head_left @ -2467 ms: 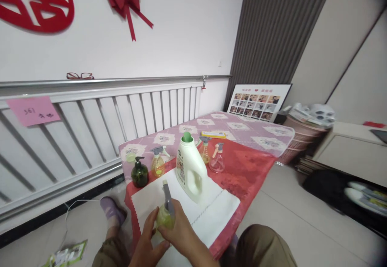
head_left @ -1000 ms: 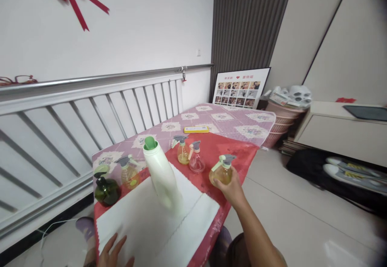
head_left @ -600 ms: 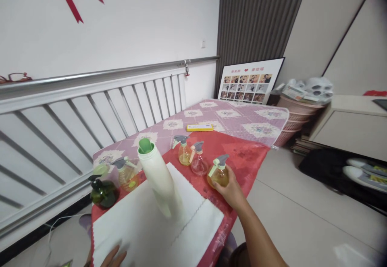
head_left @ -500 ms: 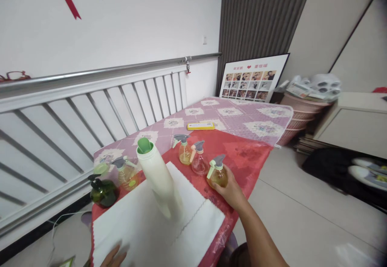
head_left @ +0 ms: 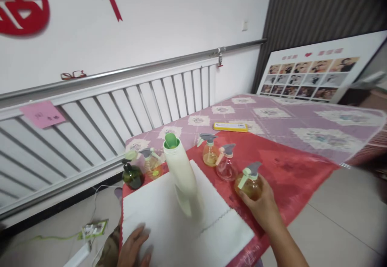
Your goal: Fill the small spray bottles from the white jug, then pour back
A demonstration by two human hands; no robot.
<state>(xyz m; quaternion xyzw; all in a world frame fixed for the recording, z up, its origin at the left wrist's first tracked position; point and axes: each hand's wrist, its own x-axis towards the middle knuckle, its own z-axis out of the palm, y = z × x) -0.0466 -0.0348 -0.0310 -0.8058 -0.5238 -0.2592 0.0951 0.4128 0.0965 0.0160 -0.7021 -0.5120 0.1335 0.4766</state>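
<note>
My right hand (head_left: 265, 208) is wrapped round a small amber spray bottle (head_left: 249, 181) with a grey and green trigger head, standing on the red cloth (head_left: 290, 174). Two more small spray bottles, one amber (head_left: 209, 151) and one clear (head_left: 226, 164), stand just behind it. My left hand (head_left: 133, 249) lies on the near edge of a white towel (head_left: 169, 226), fingers partly curled, holding nothing. A tall white detergent jug (head_left: 181, 172) with a green cap stands on the towel between my hands.
A dark green pump bottle (head_left: 132, 174) and another spray bottle (head_left: 151, 164) stand at the table's left corner. A yellow flat box (head_left: 230, 127) lies further back on the purple patterned cloth. A white railing (head_left: 121, 102) runs along the left. A photo board (head_left: 314, 73) leans at the back right.
My right hand carried the spray bottle from over the towel to the right and set it on the red cloth by the other two. My left hand let go and rests on the towel.
</note>
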